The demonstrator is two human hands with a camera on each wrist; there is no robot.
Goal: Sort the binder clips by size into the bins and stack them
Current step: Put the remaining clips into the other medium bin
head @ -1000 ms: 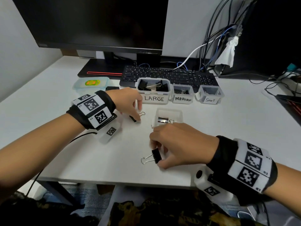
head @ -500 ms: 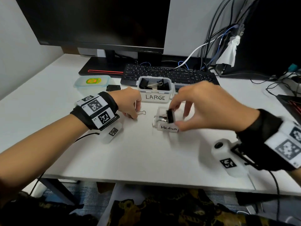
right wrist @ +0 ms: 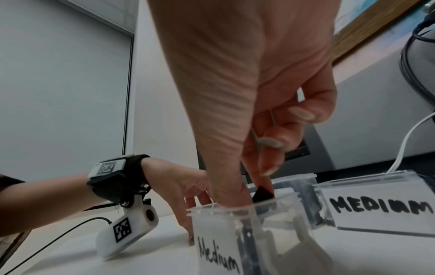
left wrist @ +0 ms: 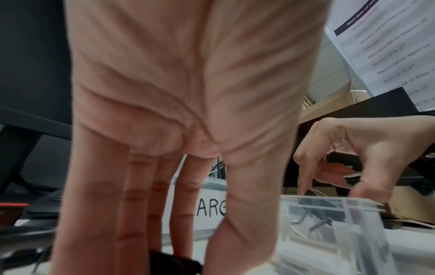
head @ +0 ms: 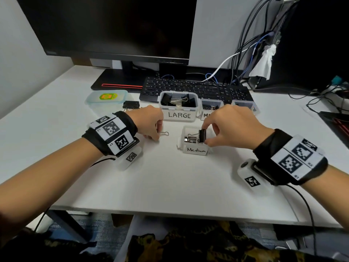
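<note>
Right hand (head: 230,127) poised over the small clear plastic bin labelled "Medium" (head: 196,149) near the middle of the white desk (head: 170,186), thumb and forefinger pinching a black medium binder clip with silver wire handles (head: 202,135) at the bin's rim, black body partly inside, handles pointing left. Beneath it, inside the same bin, a shiny silver binder clip (head: 189,138). From the right wrist view, the black clip's corner (right wrist: 262,194) just above the rim, thumb reaching down into the bin, other fingers curled above.

Left hand (head: 149,121) resting on the desk to the left of that bin, fingertips down on a small black binder clip (head: 164,133) whose wire loop pokes out to the right; black body of the clip visible at the fingertips in the left wrist view (left wrist: 174,262). Fingers close around it, but whether actually gripping or only touching it, cannot tell.

Behind the hands, a row of three clear bins: the one labelled "LARGE" (head: 179,115) holding big black clips, a second labelled "MEDIUM" (right wrist: 381,206) just right of it, a third mostly hidden behind the right hand. Further back, a black keyboard (head: 196,88) and a dark monitor (head: 113,25). To the left, a pale blue lidded plastic container with a green and yellow sticker (head: 106,97), and just beside it a loose large black binder clip (head: 130,104) on the desk.
</note>
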